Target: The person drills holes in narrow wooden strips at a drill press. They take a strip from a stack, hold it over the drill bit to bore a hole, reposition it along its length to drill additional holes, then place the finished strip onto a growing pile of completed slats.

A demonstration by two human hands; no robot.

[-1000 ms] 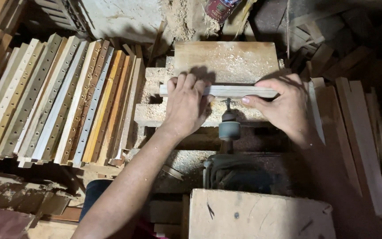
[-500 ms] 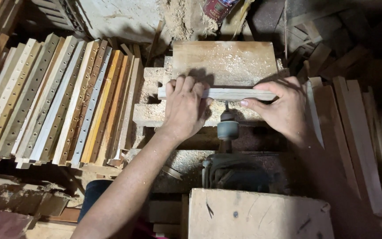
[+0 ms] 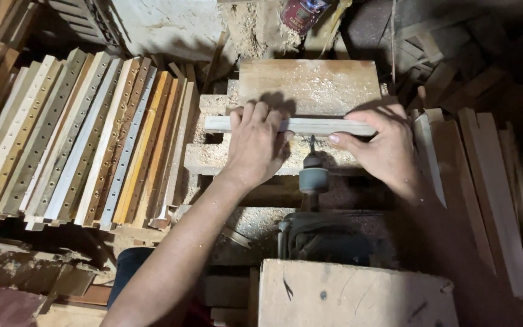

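Little has moved since the earlier frames: both hands remain on the wooden strip (image 3: 310, 126), which sits at almost the same spot. The bench (image 3: 310, 85) is a sawdust-covered wooden block, and the strip lies crosswise on its near edge. To the left, a stack of drilled slats (image 3: 80, 139) leans side by side. A wooden box (image 3: 352, 297) sits nearest the camera. The drill chuck (image 3: 313, 178) points up at the strip from below. The left hand (image 3: 255, 145) presses flat, fingers curled over the strip. The right hand (image 3: 382, 148) pinches the strip's right end.
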